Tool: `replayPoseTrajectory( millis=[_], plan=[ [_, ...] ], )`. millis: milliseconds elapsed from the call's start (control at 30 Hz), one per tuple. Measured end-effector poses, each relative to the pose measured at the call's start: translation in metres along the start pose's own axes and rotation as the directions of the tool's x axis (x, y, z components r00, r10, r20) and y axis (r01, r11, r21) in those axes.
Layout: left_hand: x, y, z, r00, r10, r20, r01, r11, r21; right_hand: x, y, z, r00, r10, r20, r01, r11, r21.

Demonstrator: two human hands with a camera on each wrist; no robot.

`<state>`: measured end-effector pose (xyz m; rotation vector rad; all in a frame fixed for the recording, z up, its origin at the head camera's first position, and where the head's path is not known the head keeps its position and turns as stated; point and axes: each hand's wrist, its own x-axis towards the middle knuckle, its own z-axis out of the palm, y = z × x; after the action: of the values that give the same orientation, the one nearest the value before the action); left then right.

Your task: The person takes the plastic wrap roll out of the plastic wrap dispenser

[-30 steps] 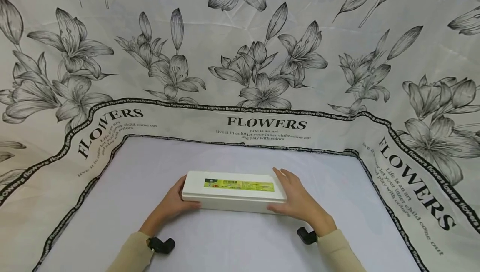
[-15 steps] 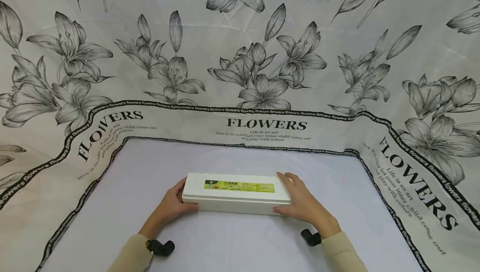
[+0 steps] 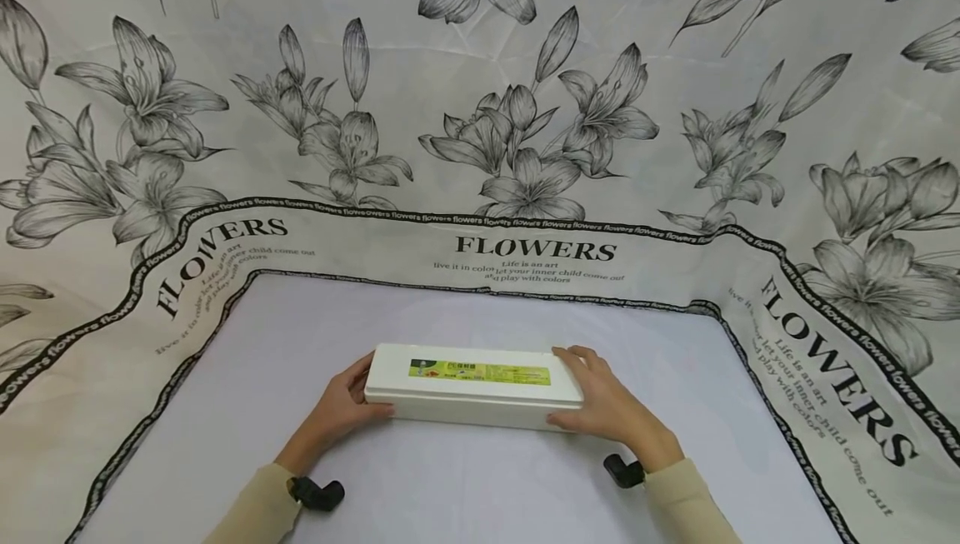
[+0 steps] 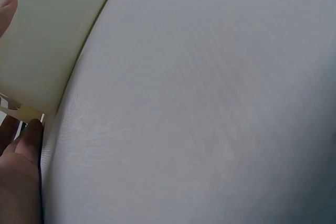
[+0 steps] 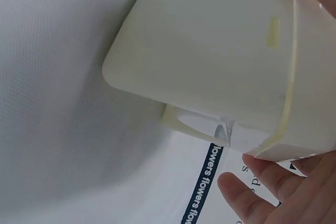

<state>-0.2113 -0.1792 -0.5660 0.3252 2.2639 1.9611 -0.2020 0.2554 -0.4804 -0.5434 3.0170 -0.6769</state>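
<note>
A long white cling film box (image 3: 450, 392), its lid on and a yellow-green label (image 3: 480, 371) on top, lies crosswise at the middle of the table. My left hand (image 3: 341, 406) grips its left end, thumb along the front face and fingers round the end. At the right end my right hand (image 3: 611, 406) holds it, thumb in front and fingers at the back corner. The right wrist view shows the box's end wall (image 5: 205, 40) and an opening with clear plastic beneath the fingers. In the left wrist view, fingertips (image 4: 32, 135) touch the other end.
White cloth (image 3: 465, 486) covers the table. A curtain with black flower drawings (image 3: 525, 144) rises behind and along both sides, its dark printed border (image 3: 600, 301) framing the tabletop. Black wrist cameras (image 3: 318, 494) are strapped near both sleeves.
Over the last second the box's right end and my right hand have shifted slightly to the right. My left hand stays at the left end. Both keep their hold.
</note>
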Motion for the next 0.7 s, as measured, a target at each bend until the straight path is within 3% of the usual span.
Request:
replayPoseTrajectory(
  millis=[700],
  plan=[
    [0.0001,0.0018,-0.0034,1.0,0.011,0.02,-0.01,0.998,-0.058,0.0041,-0.0044,-0.0013,1.0,-0.012,0.012,0.013,0.999,-0.043]
  ],
)
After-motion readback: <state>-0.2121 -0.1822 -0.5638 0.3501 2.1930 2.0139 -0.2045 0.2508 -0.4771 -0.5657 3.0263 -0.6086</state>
